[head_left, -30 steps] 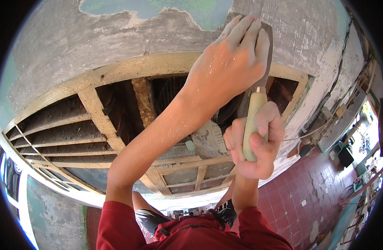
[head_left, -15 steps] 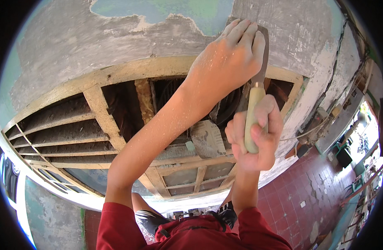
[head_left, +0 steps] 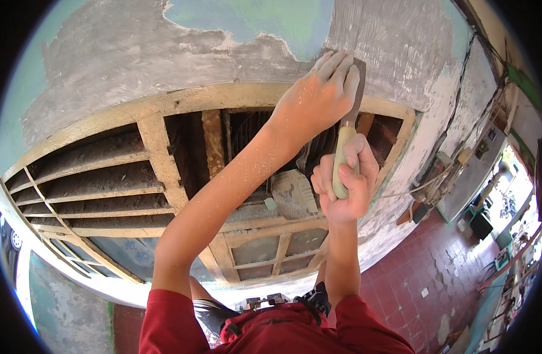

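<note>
A scraper with a broad dark metal blade and a pale wooden handle (head_left: 343, 154) lies against the grey wall (head_left: 404, 56), just above a wooden window frame. My right hand (head_left: 358, 187) is wrapped round the handle from below. Over the blade, my left hand (head_left: 321, 94) is closed, its dusty fingers side by side and pressing the metal to the wall; its thumb is hidden. Blue-green paint (head_left: 256, 20) shows in a ragged-edged patch left of the blade. Pale dust and specks cover my left hand and forearm.
Dusty wooden louvres (head_left: 100, 174) fill the frame's left part. A worn flat grey piece (head_left: 294, 194) sits in the opening beneath my left forearm. Cables (head_left: 460, 106) hang along the wall at right. Red floor tiles (head_left: 407, 283) and cluttered furniture lie below right.
The scraper and both hands have slid a little down the wall toward the window frame. The view has shifted slightly. Both hands keep their hold.
</note>
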A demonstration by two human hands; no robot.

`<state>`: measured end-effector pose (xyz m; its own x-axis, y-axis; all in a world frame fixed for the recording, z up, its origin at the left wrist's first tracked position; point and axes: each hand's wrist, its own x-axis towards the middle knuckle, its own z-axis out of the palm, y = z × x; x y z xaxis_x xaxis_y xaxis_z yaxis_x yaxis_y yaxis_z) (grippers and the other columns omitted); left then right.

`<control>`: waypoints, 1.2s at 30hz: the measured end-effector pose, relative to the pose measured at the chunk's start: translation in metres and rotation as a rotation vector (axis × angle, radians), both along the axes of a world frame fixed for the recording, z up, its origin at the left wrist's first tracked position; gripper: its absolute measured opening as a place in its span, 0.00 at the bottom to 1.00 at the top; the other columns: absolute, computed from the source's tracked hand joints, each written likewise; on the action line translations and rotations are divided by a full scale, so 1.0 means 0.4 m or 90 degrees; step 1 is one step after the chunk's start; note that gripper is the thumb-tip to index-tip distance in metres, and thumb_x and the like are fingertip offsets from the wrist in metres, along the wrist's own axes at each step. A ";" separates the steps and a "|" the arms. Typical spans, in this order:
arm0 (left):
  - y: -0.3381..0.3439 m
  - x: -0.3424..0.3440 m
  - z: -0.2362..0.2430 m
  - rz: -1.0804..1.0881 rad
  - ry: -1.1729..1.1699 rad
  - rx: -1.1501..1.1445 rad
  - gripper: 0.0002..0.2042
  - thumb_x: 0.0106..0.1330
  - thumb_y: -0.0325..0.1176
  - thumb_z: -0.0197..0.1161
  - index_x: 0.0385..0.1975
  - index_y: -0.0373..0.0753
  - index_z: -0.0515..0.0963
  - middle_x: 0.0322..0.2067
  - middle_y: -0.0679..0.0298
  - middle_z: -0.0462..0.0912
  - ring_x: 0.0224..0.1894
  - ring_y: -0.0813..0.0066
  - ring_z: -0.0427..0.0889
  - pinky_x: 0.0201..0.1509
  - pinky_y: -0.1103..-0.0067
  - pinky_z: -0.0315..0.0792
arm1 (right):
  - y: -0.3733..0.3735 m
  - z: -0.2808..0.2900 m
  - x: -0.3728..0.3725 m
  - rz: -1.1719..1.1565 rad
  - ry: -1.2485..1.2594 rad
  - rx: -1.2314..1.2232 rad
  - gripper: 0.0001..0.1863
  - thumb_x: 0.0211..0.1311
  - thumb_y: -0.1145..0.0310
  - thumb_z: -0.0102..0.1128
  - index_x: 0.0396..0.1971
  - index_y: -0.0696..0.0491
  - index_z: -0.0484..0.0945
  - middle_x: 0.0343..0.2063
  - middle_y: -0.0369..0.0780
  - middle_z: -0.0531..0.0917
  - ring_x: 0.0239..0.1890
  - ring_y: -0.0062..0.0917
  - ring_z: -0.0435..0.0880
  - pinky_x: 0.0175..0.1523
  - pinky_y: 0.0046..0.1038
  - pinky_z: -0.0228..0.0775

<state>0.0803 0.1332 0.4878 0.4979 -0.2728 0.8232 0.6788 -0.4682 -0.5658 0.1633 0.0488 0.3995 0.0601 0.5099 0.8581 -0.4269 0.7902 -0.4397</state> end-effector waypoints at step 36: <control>-0.006 0.016 0.020 -0.024 -0.010 -0.037 0.19 0.53 0.22 0.58 0.47 0.26 0.72 0.53 0.49 0.75 0.59 0.55 0.73 0.62 0.69 0.70 | -0.010 0.031 0.025 0.001 -0.015 -0.017 0.09 0.55 0.69 0.48 0.27 0.51 0.57 0.09 0.32 0.59 0.08 0.11 0.53 0.14 0.16 0.43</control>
<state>0.0866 0.1309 0.4959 0.4755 -0.2424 0.8457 0.6688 -0.5248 -0.5265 0.1733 0.0449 0.4119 0.0393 0.5331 0.8451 -0.4178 0.7771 -0.4708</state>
